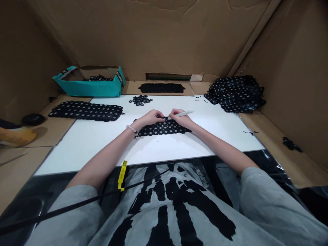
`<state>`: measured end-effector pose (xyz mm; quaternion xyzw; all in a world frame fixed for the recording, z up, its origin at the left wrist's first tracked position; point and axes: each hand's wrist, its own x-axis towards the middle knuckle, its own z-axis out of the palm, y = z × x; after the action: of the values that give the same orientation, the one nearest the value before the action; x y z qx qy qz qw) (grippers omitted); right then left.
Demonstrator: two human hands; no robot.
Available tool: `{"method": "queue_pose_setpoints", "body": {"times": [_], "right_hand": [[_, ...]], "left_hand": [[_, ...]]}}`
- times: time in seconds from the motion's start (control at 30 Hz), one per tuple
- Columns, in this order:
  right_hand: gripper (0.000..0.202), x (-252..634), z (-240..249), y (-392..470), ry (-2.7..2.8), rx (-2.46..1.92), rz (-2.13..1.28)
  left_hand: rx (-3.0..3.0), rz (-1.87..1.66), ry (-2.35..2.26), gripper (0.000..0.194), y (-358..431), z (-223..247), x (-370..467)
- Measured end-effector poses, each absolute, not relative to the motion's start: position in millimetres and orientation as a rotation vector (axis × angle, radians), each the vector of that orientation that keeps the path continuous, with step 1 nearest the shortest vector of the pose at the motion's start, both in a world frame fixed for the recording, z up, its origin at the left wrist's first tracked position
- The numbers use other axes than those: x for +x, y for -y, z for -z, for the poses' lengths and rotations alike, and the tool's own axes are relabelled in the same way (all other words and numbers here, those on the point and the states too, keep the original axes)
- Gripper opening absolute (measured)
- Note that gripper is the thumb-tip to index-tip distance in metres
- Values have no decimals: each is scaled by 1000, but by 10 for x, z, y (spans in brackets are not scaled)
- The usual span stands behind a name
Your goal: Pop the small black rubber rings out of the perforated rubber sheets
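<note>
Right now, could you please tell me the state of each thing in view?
Left hand: touching the middle sheet
Right hand: gripping the white tool
White tool: held, tilted
Middle sheet: flat
Left sheet: flat
Back strip: flat
Right sheets: heaped
Black rings: loose, clustered
Teal box: open

The left hand (153,118) pinches the top edge of a black rubbery sheet with rows of pale round holes (164,127) on a flat white board (102,140). The right hand (180,118) holds a slim white pen-like tool (185,113) at that edge. Small black rings (140,100) lie loose beyond, near an open teal cardboard box (88,88).
</note>
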<state>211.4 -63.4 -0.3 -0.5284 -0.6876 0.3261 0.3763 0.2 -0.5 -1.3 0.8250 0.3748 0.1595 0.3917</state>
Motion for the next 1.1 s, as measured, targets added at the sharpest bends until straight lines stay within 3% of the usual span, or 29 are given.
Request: {"method": "queue_pose_setpoints", "body": {"times": [0.4,0.67,0.93,1.1], "right_hand": [[18,2037,69,701,1796,-1305,-656],[20,2074,42,660,1689,-1295,-872],[16,1998,87,715,1825,-1355,-634],[17,2076,55,658,1740,-1322,-775]], "left_hand": [[1964,-282,-890,41,-32,-86,-97],[1981,-340,-923,40,-16,-30,-60],[1999,-217,-869,42,-18,-115,-90],[2173,-255,-919,49,21,-133,-53]]}}
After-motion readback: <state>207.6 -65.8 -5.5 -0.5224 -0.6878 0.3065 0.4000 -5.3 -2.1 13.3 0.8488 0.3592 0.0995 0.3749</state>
